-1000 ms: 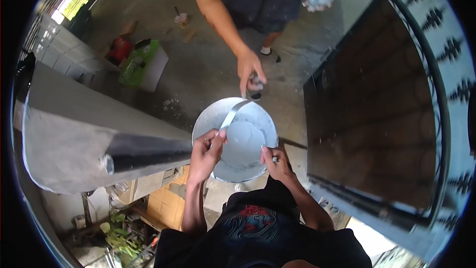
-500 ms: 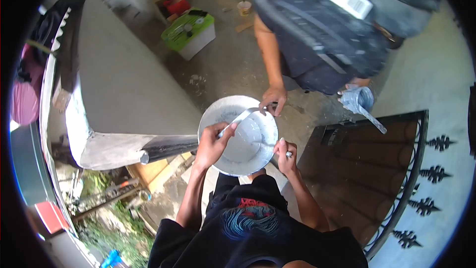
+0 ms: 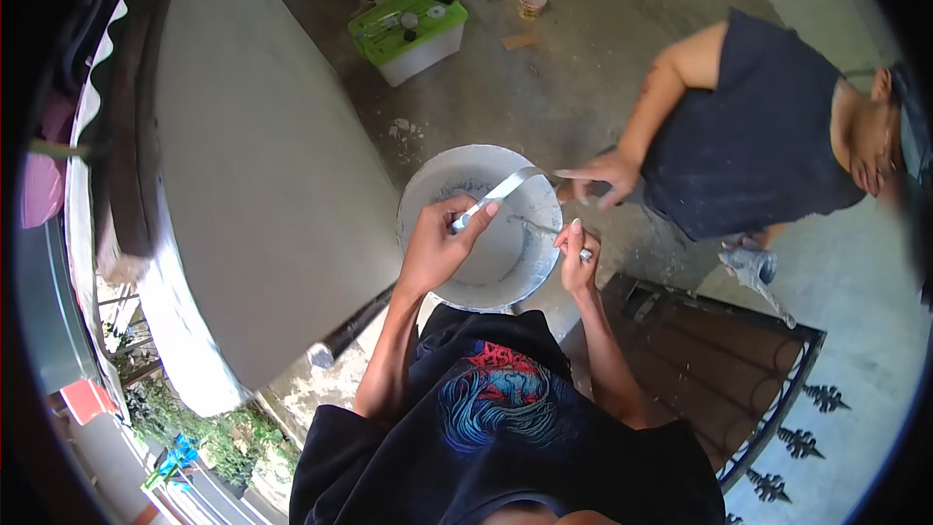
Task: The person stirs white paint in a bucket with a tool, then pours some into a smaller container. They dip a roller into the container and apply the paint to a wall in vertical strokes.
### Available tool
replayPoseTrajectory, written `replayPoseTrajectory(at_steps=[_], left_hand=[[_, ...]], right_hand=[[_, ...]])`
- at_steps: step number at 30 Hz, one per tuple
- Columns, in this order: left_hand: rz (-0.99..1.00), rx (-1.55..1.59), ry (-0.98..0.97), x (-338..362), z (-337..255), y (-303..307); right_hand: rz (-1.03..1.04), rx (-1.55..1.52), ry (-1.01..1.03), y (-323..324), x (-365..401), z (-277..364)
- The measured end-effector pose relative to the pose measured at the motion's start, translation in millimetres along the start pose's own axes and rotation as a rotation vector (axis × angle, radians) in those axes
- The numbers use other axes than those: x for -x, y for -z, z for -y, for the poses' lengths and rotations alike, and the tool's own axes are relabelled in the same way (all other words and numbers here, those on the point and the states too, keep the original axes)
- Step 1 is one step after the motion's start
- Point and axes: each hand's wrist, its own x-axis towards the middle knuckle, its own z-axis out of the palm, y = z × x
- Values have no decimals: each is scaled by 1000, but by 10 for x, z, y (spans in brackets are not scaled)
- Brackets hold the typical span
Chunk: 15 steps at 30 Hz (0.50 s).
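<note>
The left hand (image 3: 437,248) gripped a flat silver metal strip (image 3: 511,183), the right hand (image 3: 580,261) a slim grey tool (image 3: 534,227); both needed steadying over the round white bucket (image 3: 425,187).

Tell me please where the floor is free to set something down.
Bare grey concrete floor shows between the flat tan piece, the co-worker's arm and the round white bucket. The bucket's opening is crowded: left hand, right hand and silver metal strip are there.

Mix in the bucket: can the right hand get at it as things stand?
Probably yes: the mix lies in an open bucket, and the right hand is at the rim, tool pointing inside. The left hand holds a metal strip above, leaving this side free.
</note>
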Motion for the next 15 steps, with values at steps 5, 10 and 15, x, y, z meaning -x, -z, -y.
replayPoseTrajectory(at_steps=[5,10,15], left_hand=[[-66,1,38,-411,-125,191],[-227,66,-32,-821,-100,306],[-357,36,-72,-1349,-244,496]], right_hand=[[56,14,-73,-309,-523,-20],[88,-84,-66,-431,-1015,29],[-8,-494,-16,-533,-1708,145]])
